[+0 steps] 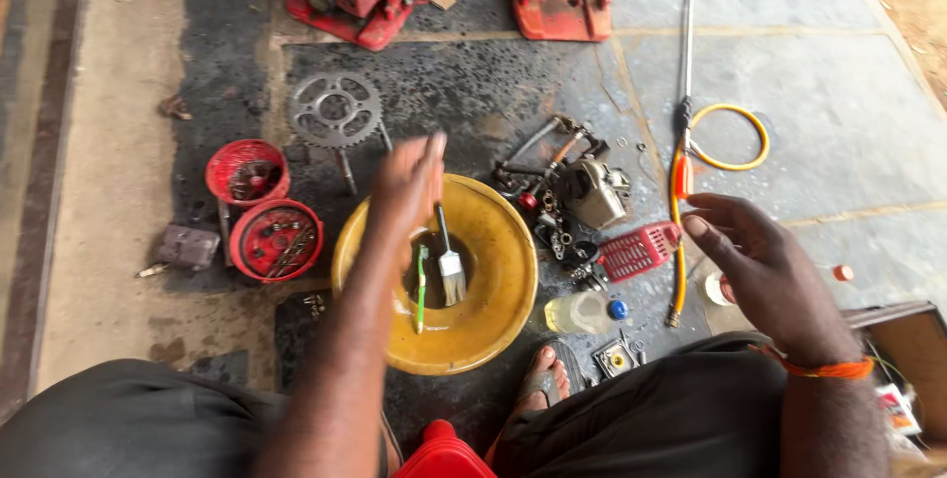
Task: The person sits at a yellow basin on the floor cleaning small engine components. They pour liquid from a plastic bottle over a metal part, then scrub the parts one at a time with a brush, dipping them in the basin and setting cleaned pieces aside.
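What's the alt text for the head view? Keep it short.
A seated person's left hand reaches over a yellow basin holding a paintbrush and green toothbrush, while the right hand hovers open beside it. Scattered engine parts, a sprocket and two red bowls lie on the oily floor.

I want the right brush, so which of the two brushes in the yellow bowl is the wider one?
The paintbrush with the broad pale bristles, lying on the right in the yellow bowl; the green toothbrush beside it is thin.
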`<state>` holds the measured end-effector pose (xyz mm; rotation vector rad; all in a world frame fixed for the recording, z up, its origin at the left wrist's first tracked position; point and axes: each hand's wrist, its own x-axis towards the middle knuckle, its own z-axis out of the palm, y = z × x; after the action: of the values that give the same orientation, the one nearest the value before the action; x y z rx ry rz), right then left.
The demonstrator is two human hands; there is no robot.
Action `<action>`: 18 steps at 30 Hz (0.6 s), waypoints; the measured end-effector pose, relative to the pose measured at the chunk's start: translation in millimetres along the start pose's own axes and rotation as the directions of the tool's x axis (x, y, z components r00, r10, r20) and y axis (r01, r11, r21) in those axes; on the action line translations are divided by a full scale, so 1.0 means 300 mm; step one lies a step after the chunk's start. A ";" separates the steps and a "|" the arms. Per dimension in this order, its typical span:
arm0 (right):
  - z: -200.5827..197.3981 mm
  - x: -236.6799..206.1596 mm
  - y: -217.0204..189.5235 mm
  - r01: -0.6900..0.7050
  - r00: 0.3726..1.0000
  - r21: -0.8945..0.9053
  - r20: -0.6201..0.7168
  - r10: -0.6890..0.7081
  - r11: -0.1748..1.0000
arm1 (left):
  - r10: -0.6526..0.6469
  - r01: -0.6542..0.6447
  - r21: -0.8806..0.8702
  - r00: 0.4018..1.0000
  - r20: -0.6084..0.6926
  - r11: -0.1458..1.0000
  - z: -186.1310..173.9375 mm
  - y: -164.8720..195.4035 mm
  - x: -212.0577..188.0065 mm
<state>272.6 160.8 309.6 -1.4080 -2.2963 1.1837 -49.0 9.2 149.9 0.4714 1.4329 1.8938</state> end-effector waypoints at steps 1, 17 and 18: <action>0.003 0.005 0.009 -0.007 1.000 -0.014 0.000 0.007 1.000 | -0.153 0.166 0.131 0.983 -0.103 0.977 -0.014 -0.119 -0.020; 0.259 0.592 0.202 0.243 0.877 -0.496 0.480 0.030 0.834 | -0.505 0.575 0.091 0.774 -0.383 0.813 0.006 -0.588 -0.025; 0.295 0.638 0.245 0.223 0.896 -0.523 0.443 0.039 0.823 | -0.494 0.559 0.088 0.787 -0.369 0.825 0.016 -0.584 -0.023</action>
<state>172.7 287.7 155.3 -1.2435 -3.2002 0.8866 14.0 31.7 -12.4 -0.1808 1.7532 1.4164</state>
